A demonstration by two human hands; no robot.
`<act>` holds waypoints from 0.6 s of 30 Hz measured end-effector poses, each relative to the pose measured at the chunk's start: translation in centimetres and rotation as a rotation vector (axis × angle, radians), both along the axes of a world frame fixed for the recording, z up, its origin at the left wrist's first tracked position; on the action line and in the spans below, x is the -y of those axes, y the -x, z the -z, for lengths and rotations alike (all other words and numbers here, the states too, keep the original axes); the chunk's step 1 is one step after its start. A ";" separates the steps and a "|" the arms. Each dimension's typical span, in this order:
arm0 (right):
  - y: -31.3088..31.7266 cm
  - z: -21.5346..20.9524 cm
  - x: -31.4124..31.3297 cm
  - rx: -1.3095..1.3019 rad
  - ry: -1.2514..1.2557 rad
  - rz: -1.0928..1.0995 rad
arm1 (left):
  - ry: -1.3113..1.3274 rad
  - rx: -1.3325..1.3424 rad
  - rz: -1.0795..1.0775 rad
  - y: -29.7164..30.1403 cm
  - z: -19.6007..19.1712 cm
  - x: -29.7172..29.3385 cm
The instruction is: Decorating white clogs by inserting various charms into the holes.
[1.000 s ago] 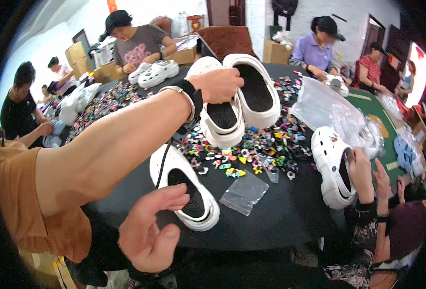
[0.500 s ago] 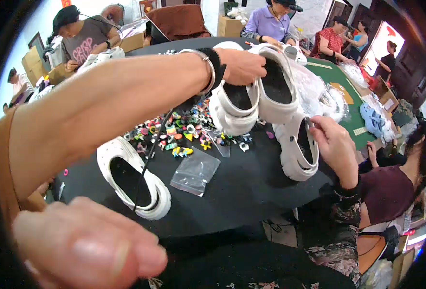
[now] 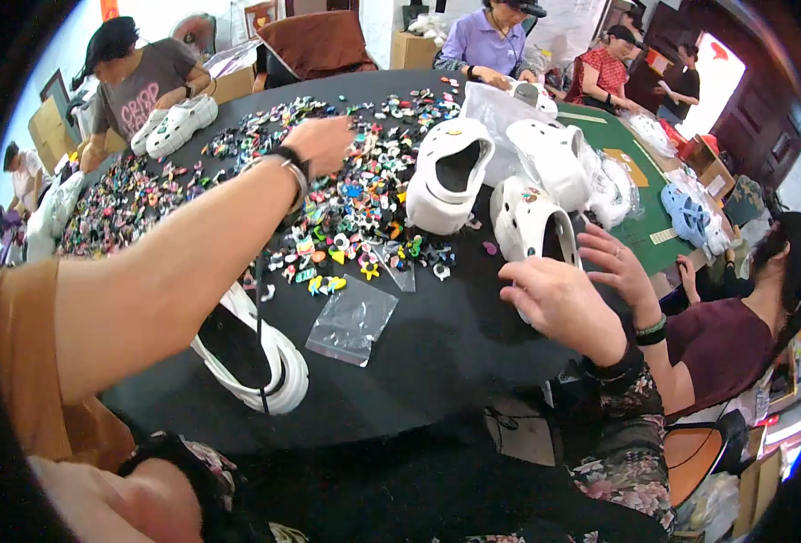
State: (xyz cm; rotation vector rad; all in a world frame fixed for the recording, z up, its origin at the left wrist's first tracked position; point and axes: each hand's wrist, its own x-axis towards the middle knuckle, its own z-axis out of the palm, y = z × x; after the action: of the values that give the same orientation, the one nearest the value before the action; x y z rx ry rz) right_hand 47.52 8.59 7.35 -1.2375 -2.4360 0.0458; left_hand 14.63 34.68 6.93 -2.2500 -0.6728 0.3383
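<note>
Left hand (image 3: 321,143): reaching far out across the black round table (image 3: 437,362), fingers loosely curled and hovering over the heap of small coloured shoe charms (image 3: 346,204); holding nothing that shows.
Right hand (image 3: 559,299): resting at the near right of the table, fingers curved round the heel of a white clog (image 3: 532,222); grip partly hidden, cannot tell how firmly closing.
White clog: lying just ahead of the right hand, opening facing up, a few charms already sitting on its toe.
Other clogs: standing behind it, one upright (image 3: 450,172), one in clear wrapping (image 3: 559,158).
Near clog (image 3: 251,357): lying under the left forearm at the table's near edge.
Clear plastic bag (image 3: 353,321): lying flat between the near clog and the charms.
Another person's hand (image 3: 613,267): hovering just beside the right hand, fingers spreading.
</note>
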 end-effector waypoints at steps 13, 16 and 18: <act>1.1 1.2 -0.5 0.139 0.063 -0.046 | -0.248 0.184 -0.630 24.2 -4.6 6.2; 2.3 0.4 -1.1 0.151 0.038 -0.104 | -0.241 0.176 -0.826 29.0 -2.3 10.8; 2.9 -0.2 -1.1 0.171 0.046 -0.114 | -0.125 0.271 -0.967 32.0 1.6 12.4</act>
State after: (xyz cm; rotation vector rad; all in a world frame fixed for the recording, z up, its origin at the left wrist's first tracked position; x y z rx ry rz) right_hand 44.65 9.72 7.60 -1.1638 -2.6650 0.0293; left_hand -17.40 22.31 5.36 -1.7161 -1.8548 0.4265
